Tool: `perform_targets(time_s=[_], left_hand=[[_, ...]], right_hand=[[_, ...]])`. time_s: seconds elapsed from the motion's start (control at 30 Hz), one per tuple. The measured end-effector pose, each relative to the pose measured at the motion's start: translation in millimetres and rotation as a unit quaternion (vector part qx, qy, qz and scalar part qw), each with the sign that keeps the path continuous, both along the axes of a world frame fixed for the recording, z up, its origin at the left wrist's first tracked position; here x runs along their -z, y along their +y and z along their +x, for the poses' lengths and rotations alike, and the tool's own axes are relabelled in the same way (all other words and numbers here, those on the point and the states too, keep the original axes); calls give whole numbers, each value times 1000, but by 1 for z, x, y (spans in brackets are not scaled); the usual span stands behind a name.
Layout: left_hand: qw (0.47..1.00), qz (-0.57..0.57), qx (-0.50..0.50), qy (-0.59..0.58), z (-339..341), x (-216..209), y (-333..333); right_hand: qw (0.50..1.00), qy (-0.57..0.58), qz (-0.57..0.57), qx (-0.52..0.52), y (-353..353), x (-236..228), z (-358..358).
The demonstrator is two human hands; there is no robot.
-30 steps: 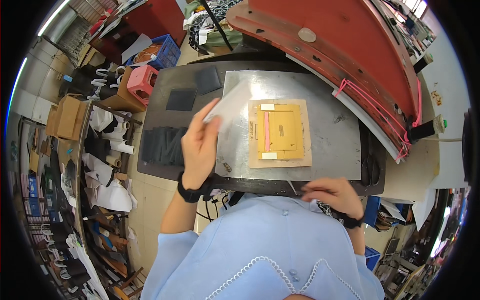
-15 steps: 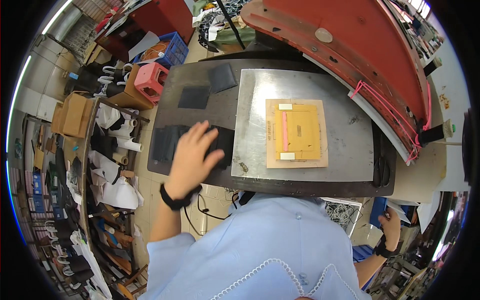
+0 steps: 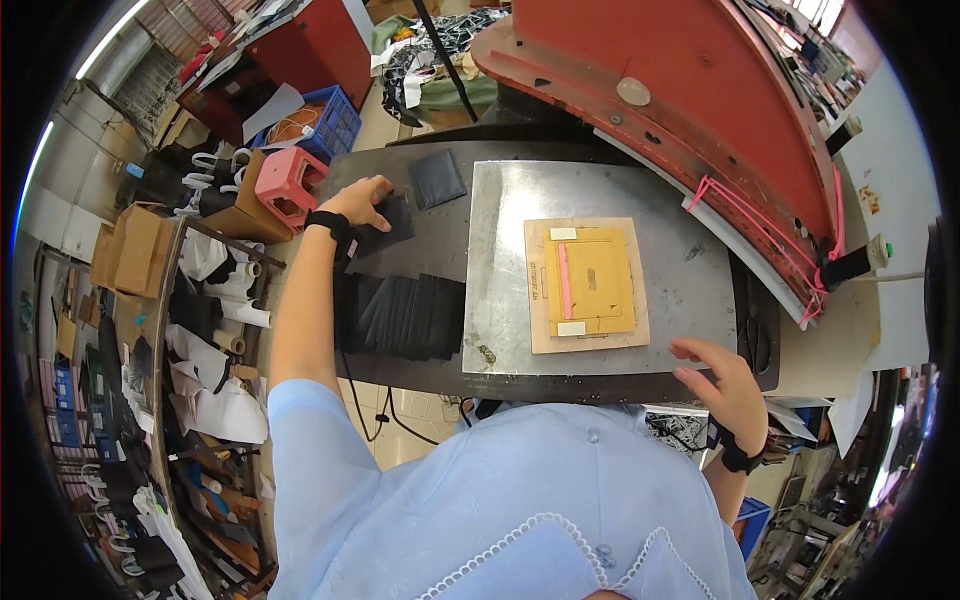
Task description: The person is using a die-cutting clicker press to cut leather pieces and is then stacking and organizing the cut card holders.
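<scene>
My left hand [image 3: 360, 203] is on a thin black square piece [image 3: 396, 222] at the table's left side, thumb and fingers bent over its edge. A second black square [image 3: 437, 179] lies just beyond it. Closer to me, several overlapping black pieces [image 3: 410, 318] form a fanned row. On the metal plate [image 3: 500, 220] rests a pale board with a yellow template [image 3: 605, 280], which has a pink strip and two white pads. My right hand [image 3: 728, 392] hovers off the plate's near right corner, fingers stretched and apart, holding nothing.
A large red machine arm [image 3: 650, 60] with pink cord [image 3: 745, 220] overhangs the plate's far right. Scissors [image 3: 757, 345] lie at the table's right edge. A pink stool [image 3: 288, 185], a blue crate [image 3: 325, 125] and a shelf with rolls [image 3: 235, 312] stand to the left.
My left hand has moved away from me, from the fanned row to a separate black square, which has turned slightly. My right hand has come up from the lower right toward the plate.
</scene>
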State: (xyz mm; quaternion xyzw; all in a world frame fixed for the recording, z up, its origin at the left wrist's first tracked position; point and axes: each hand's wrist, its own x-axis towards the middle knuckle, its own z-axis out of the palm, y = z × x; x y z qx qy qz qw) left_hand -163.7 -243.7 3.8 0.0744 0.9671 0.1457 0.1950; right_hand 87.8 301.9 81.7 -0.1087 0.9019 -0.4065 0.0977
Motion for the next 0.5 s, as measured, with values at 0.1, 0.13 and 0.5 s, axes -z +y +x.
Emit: perform_targets(time_s=[0.1,0.13,0.5], left_hand=[[999,29,-18,-6,2,7,-8],[1000,23,-6,5,3,10,-12],[900,325,71,280,153,-103,152]], right_hand=[[1000,-22,0,-4,-6,0,-6],[999,-32,0,-3,-6,1,-8],[963,-133,-232,-28,-30,34,-32]])
